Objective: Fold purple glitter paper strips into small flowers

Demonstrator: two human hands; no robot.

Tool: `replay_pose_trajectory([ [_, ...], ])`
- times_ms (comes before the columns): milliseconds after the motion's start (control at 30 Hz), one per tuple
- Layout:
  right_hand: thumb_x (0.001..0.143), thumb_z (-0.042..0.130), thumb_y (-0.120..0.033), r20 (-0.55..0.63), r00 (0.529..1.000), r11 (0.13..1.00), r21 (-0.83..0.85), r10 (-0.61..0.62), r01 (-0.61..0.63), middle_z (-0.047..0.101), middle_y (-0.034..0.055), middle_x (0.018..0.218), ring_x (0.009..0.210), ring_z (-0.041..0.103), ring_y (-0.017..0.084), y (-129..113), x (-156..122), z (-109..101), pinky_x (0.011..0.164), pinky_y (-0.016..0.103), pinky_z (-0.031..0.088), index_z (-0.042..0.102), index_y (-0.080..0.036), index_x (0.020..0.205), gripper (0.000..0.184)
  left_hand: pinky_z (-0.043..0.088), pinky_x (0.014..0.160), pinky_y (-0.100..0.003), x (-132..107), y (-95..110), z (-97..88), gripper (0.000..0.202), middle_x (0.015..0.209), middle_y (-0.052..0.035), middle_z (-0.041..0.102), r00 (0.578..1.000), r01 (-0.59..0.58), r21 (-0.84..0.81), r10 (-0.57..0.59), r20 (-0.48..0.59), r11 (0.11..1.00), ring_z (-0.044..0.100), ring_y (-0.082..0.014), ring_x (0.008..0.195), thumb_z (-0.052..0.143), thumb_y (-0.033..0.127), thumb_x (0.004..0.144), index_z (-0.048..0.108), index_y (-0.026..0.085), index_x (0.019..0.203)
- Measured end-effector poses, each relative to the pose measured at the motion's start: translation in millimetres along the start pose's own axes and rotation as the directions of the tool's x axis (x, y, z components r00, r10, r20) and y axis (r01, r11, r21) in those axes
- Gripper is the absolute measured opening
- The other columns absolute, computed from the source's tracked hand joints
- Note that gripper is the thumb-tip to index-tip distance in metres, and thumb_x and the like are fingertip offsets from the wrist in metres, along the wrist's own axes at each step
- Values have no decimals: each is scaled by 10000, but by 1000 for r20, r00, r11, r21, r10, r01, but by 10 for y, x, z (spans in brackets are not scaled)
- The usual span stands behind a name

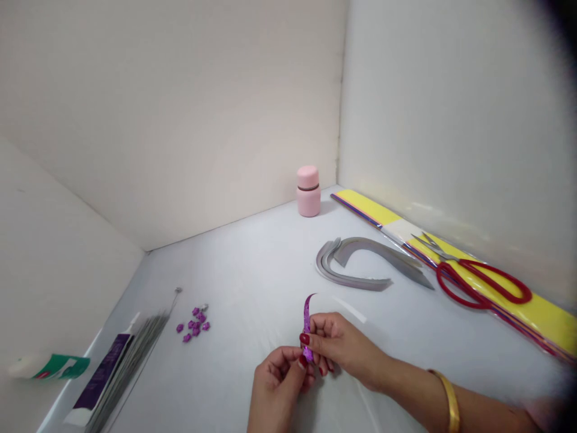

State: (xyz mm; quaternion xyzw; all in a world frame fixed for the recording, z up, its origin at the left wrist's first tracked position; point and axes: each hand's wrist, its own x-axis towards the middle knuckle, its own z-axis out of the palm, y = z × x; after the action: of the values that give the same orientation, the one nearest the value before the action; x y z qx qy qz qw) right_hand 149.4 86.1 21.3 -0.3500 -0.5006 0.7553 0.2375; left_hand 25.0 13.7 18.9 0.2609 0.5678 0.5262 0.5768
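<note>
Head view: the left hand (274,388) and right hand (340,349) pinch a glittery purple paper strip (307,325) between their fingers (305,338), just below a bundle of grey paper strips (356,264); red-handled scissors (478,285) lie right of the bundle.

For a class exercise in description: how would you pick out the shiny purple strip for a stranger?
On the white work surface, find the left hand and right hand meeting. Pinched between them, a narrow glittery purple strip curls upward. Unlike the dull grey strips nearby, it is held.
</note>
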Motion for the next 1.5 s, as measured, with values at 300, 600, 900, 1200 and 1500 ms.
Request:
replay_pose_trajectory([
  [300, 681, 639, -464, 49, 992, 990, 68, 117, -120, 560, -50, 449, 323, 444, 39, -3, 2, -1, 327, 135, 269, 497, -153, 667, 342, 388, 472, -194, 6, -7, -21, 247, 513, -25, 645, 1000, -12, 23, 12, 19, 1000, 531, -97, 457, 760, 351, 587, 678, 118, 581],
  [600, 701, 615, -328, 37, 993, 992, 49, 112, -114, 544, -86, 445, 301, 441, 38, -37, -8, 6, 305, 126, 267, 481, -172, 762, 213, 478, 603, -228, -56, -26, 11, 128, 643, -41, 712, 969, -242, 138, 245, -5, 960, 636, -164, 612, 681, 277, 697, 685, 155, 732],
  [900, 745, 534, -229, 47, 994, 995, 20, 102, -103, 534, -94, 445, 297, 431, 42, 6, 8, -15, 298, 124, 269, 481, -177, 864, 141, 491, 621, -201, -89, -43, -9, 114, 707, -24, 724, 876, -413, 472, 482, -30, 779, 671, -161, 631, 611, 159, 727, 704, 213, 765],
  [1200, 766, 552, -306, 55, 997, 999, -9, 47, -47, 521, -78, 474, 325, 438, 45, 17, 5, -4, 330, 137, 286, 499, -162, 851, 175, 479, 585, -188, -39, -67, 7, 248, 614, -19, 706, 973, -204, 0, 203, -111, 979, 628, -126, 585, 765, 324, 615, 681, 162, 783],
  [1500, 766, 567, -338, -43, 990, 988, -82, -135, 131, 500, -60, 539, 429, 452, 69, 32, -19, 26, 425, 186, 357, 512, -162, 845, 200, 430, 506, -152, 8, -34, 12, 320, 517, -7, 679, 993, -43, -178, 22, -116, 983, 569, -71, 483, 848, 307, 469, 710, 136, 702],
])
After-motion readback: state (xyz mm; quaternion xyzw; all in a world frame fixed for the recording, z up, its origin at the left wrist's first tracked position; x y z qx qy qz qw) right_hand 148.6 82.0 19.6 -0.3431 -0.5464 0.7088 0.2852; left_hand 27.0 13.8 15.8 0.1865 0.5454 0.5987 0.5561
